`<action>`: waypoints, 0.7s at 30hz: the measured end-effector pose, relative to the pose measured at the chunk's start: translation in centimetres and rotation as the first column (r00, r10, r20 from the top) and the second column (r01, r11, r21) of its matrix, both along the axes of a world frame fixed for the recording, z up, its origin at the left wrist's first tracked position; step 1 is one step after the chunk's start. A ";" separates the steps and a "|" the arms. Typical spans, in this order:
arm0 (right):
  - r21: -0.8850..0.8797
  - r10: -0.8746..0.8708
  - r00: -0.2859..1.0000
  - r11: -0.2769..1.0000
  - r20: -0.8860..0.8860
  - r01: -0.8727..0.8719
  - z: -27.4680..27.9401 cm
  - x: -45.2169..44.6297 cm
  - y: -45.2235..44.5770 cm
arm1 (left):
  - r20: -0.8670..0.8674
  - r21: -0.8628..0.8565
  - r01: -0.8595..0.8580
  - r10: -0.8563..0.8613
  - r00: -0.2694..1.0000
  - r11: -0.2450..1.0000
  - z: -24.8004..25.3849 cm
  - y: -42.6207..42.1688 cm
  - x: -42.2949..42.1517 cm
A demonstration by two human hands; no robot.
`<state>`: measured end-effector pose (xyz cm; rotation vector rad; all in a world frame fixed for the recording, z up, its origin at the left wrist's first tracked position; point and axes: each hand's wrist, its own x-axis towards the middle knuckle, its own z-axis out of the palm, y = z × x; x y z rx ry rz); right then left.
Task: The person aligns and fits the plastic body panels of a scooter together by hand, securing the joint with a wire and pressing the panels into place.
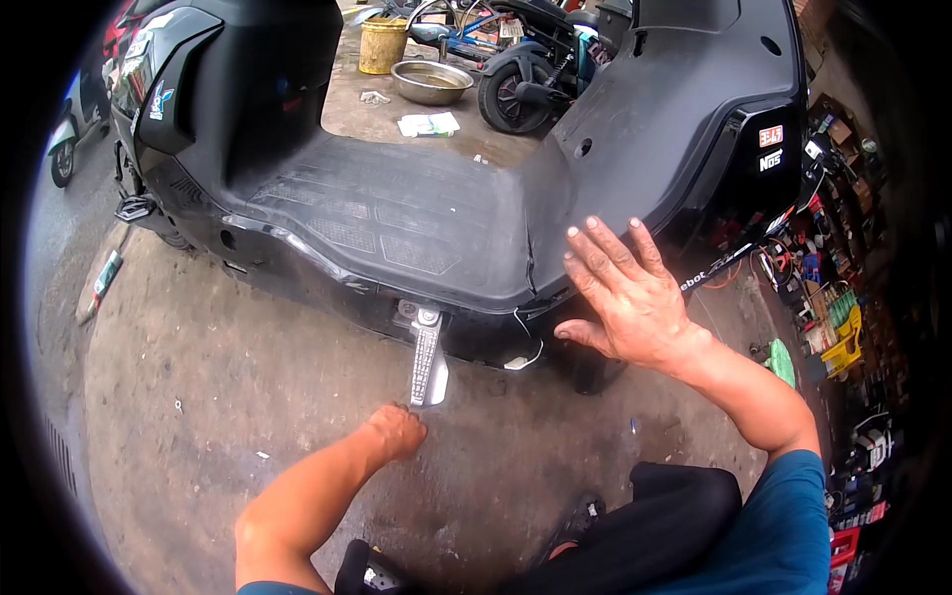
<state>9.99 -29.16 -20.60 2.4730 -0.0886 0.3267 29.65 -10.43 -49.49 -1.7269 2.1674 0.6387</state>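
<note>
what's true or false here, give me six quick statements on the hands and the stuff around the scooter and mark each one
1. The right hand is open with its fingers spread. True.
2. The left hand is near the outer end of the metal footrest. True.
3. The right hand is gripping the metal footrest. False: it is apart from it.
4. As pictured, the yellow bucket is left of the metal basin. True.
5. The scooter floorboard is white. False: it is dark.
6. The right sleeve reaches the wrist. False: it ends near the elbow.
</note>
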 end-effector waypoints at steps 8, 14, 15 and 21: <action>-0.421 0.159 0.936 0.907 0.313 -0.013 7.8 4.2 1.3 | 0.001 0.007 0.010 -0.010 1.000 1.000 0.4 -0.5 0.1; -0.073 -0.131 0.973 0.990 -0.189 0.119 1.9 2.1 -0.8 | 0.011 0.026 0.036 -0.037 0.999 0.999 1.4 -0.2 0.4; -0.041 -0.108 0.978 0.994 -0.179 0.102 1.3 1.8 -1.3 | 0.007 0.020 0.027 -0.027 1.000 0.999 0.7 0.1 0.3; -0.030 -0.075 0.995 0.997 -0.065 0.073 1.4 1.6 -1.3 | 0.003 0.027 0.017 -0.017 1.000 0.999 0.5 0.8 0.5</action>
